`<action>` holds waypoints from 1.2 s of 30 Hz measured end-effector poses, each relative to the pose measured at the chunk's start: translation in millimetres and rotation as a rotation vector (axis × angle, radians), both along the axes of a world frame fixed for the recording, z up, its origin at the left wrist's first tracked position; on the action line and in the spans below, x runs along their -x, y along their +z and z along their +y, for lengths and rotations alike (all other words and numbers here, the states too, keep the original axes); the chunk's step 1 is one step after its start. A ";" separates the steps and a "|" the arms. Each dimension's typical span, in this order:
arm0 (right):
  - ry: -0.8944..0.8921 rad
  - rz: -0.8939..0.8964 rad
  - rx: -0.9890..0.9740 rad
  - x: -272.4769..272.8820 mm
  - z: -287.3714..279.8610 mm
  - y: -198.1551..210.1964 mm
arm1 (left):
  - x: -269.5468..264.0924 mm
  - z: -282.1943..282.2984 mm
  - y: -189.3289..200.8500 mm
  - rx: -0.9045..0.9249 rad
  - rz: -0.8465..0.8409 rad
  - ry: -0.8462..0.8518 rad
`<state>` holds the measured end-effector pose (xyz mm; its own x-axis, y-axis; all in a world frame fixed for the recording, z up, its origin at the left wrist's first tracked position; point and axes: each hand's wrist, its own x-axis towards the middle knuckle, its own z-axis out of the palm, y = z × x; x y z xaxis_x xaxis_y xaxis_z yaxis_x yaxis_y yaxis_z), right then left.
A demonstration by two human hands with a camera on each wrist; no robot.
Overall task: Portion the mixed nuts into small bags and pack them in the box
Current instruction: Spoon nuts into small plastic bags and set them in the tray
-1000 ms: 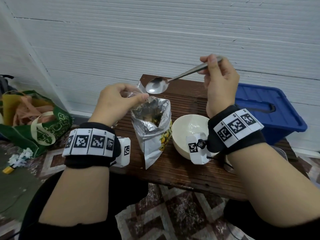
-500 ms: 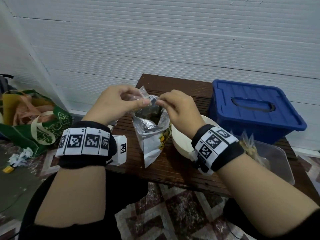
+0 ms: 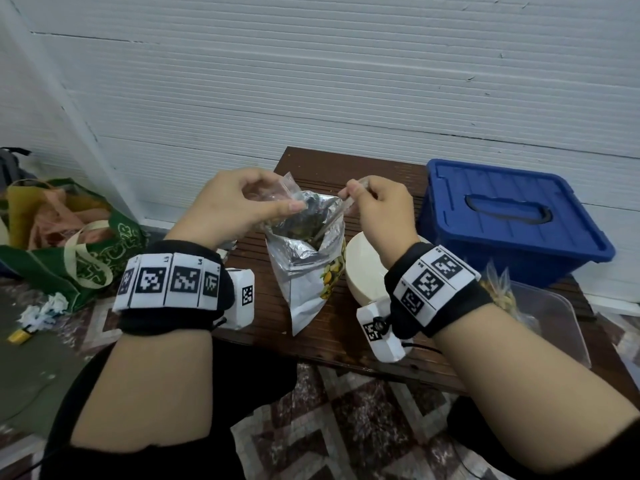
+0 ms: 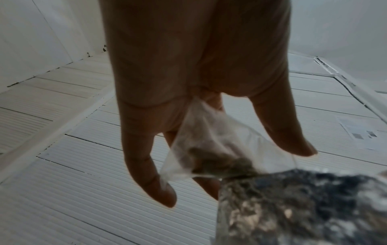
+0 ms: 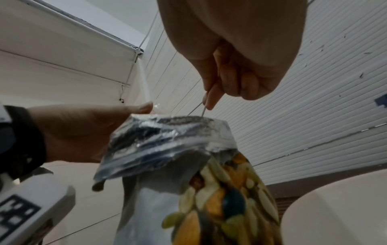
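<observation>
An open foil bag of mixed nuts [image 3: 304, 271] stands on the wooden table [image 3: 346, 337]. My left hand [image 3: 277, 199] pinches a small clear bag [image 3: 287, 190] by its rim just over the foil bag's mouth. In the left wrist view the small clear bag [image 4: 209, 145] has a few nuts in its bottom corner. My right hand [image 3: 356, 195] pinches the thin spoon handle [image 3: 330, 220], which slants down into the foil bag; the spoon's bowl is hidden inside. The right wrist view shows the spoon handle [image 5: 203, 111] entering the foil bag [image 5: 167, 140].
A white bowl [image 3: 363, 268] stands right of the foil bag. Behind it is a closed blue box [image 3: 512, 216]. A clear tub [image 3: 554, 327] at the right front holds filled small bags [image 3: 498, 292]. A green shopping bag [image 3: 86, 251] lies on the floor at left.
My right hand came down from above the table with the spoon and dipped it into the foil bag. The left hand stayed at the bag's mouth with the small clear bag.
</observation>
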<state>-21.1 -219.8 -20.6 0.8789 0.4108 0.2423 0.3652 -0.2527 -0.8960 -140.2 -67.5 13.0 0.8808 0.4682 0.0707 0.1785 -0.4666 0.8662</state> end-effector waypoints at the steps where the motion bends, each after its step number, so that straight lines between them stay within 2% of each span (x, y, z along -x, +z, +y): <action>1: -0.031 0.022 -0.016 -2.5 -1.0 1.2 | 0.2 -0.9 0.7 -0.001 -0.002 0.001; 9: -0.220 0.218 -0.143 -25.5 -13.0 6.1 | 2.2 3.9 1.3 -0.029 -0.025 0.060; 16: -0.326 0.231 -0.178 -41.2 -22.0 26.2 | 3.6 6.1 1.2 -0.120 0.074 0.000; 29: -0.192 0.162 -0.075 -25.9 3.5 45.2 | -10.7 -2.7 -7.0 -0.150 0.106 -0.043; 36: -0.105 0.094 -0.091 -15.2 11.0 49.6 | -18.7 -14.9 -10.8 -0.125 0.003 -0.025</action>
<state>-6.0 -208.7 29.0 0.9364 0.2956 0.1893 0.2547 -0.2011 -0.9459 -121.5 -82.5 2.2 0.8925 0.4335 0.1247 0.1677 -0.5755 0.8004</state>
